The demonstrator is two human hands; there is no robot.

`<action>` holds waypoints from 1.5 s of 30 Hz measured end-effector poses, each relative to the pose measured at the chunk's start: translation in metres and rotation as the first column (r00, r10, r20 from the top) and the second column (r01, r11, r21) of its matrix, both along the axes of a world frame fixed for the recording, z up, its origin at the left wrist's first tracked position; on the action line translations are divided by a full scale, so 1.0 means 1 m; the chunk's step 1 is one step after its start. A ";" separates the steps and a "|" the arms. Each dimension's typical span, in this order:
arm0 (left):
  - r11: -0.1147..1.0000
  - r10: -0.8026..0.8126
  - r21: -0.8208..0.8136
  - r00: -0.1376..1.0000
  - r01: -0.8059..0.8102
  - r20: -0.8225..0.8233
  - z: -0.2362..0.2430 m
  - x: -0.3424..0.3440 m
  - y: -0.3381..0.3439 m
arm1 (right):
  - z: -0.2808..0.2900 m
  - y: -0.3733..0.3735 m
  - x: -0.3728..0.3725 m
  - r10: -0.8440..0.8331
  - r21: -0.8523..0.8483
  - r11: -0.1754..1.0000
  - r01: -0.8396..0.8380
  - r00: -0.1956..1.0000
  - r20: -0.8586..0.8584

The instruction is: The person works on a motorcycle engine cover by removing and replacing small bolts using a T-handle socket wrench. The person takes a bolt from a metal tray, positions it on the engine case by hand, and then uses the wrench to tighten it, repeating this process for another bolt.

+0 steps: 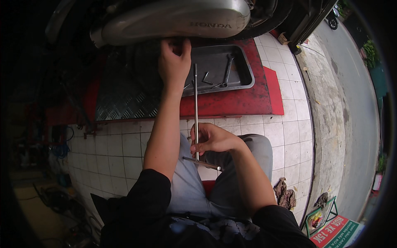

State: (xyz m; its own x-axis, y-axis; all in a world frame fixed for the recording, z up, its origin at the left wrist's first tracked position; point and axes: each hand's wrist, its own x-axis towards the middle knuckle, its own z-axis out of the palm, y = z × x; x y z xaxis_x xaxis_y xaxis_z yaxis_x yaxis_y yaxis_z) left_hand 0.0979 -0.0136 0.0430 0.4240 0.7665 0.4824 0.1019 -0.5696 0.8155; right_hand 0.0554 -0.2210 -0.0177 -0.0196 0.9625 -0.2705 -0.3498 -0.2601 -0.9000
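Observation:
My left hand reaches up to the underside of a silver metal engine cover on a motorbike. Its fingers are curled, and their tips go out of sight in the dark under the cover; what they pinch is hidden. Above my knees, my right hand is closed around a T-handle wrench near its crossbar. The long shaft points away from me, its far end over a metal tray. In the tray lie a combination wrench and a small bolt.
The tray rests on a red lift platform with a diamond-plate section. White floor tiles surround it. A crumpled dark rag lies at the right, near a green-framed sign. Beyond the curb runs a street.

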 end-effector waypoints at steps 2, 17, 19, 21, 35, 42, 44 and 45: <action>0.999 0.023 0.040 0.998 -0.025 0.051 -0.003 -0.001 0.008 | 0.003 0.001 -0.002 0.009 -0.006 1.000 -0.009 1.000 0.007; 0.993 -0.078 -0.092 0.997 0.075 -0.029 -0.008 -0.002 0.020 | 0.004 0.002 -0.007 0.014 -0.028 1.000 -0.013 1.000 0.013; 0.994 -0.055 -0.099 0.996 0.048 -0.066 -0.007 -0.003 0.019 | 0.004 0.002 -0.006 0.016 -0.033 0.999 -0.016 1.000 0.022; 1.000 0.022 -0.014 1.000 -0.022 -0.005 -0.003 -0.001 0.008 | 0.004 0.002 -0.005 0.022 -0.046 0.999 -0.020 0.999 0.036; 0.997 0.014 0.076 1.000 -0.016 0.028 -0.006 -0.003 0.011 | 0.003 0.003 -0.007 0.034 -0.026 0.999 -0.034 0.999 0.017; 0.994 0.029 0.105 0.999 -0.032 0.027 -0.006 -0.001 0.007 | 0.000 0.002 -0.007 0.031 -0.021 0.999 -0.031 0.999 0.030; 0.999 0.013 0.053 0.998 -0.010 -0.058 -0.006 -0.004 0.015 | 0.003 0.002 -0.007 0.031 -0.020 0.999 -0.031 0.999 0.027; 1.000 0.004 0.026 0.995 -0.001 -0.100 -0.006 -0.004 0.018 | 0.003 0.003 -0.007 0.031 -0.020 0.999 -0.031 0.999 0.026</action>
